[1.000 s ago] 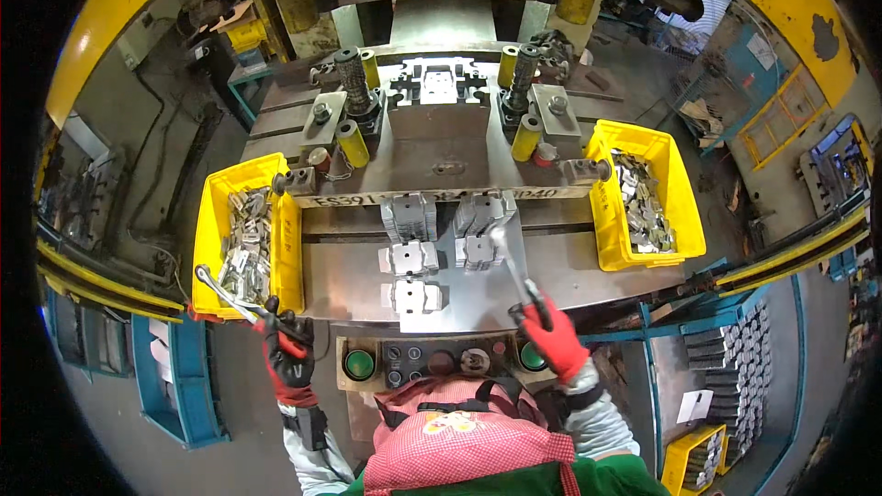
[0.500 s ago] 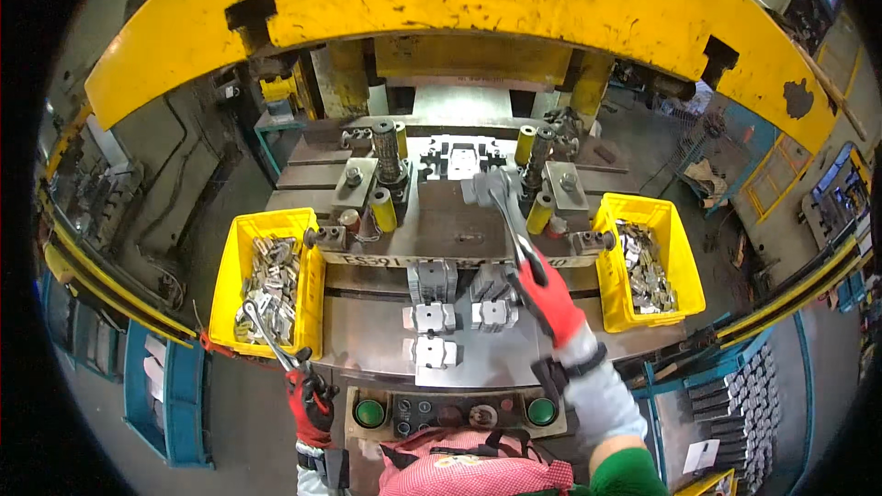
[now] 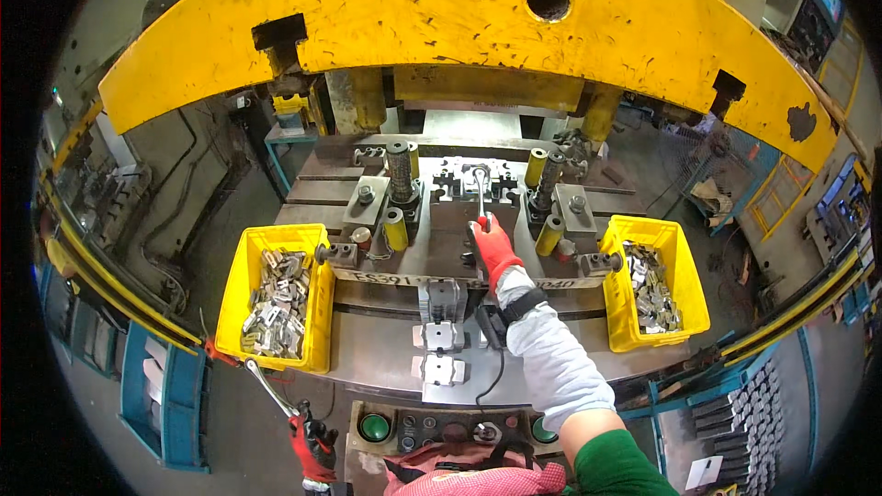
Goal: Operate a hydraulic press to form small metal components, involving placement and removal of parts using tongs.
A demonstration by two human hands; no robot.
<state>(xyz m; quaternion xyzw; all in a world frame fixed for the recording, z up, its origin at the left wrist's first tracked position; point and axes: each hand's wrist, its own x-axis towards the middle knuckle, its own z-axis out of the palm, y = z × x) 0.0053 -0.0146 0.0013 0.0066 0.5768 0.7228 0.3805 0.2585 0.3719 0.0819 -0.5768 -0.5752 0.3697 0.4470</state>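
My right hand (image 3: 494, 250), in a red and dark glove, is closed round the handle of a long metal hand tool (image 3: 480, 195). Its far tip reaches onto the bright die (image 3: 459, 186) in the middle of the press; whether a part is at the tip I cannot make out. My left hand (image 3: 314, 445), gloved likewise, grips a second long metal hand tool (image 3: 268, 386) with a rounded tip, just below the left yellow bin (image 3: 323, 312). Stacked grey metal parts (image 3: 443, 298) stand on the bed, with single parts (image 3: 439, 370) nearer me; my right forearm hides some.
A big yellow press beam (image 3: 413, 9) spans overhead. Upright guide posts (image 3: 399, 170) flank the die. A right yellow bin (image 3: 703, 308) holds loose metal pieces. Near me sits a control box with a green button (image 3: 375, 427). Blue racks (image 3: 165, 404) stand at the left.
My right hand and tool have moved left and farther in, from above the bed's front to the die. My left hand's tool has dropped away from the left bin. The view has shifted slightly.
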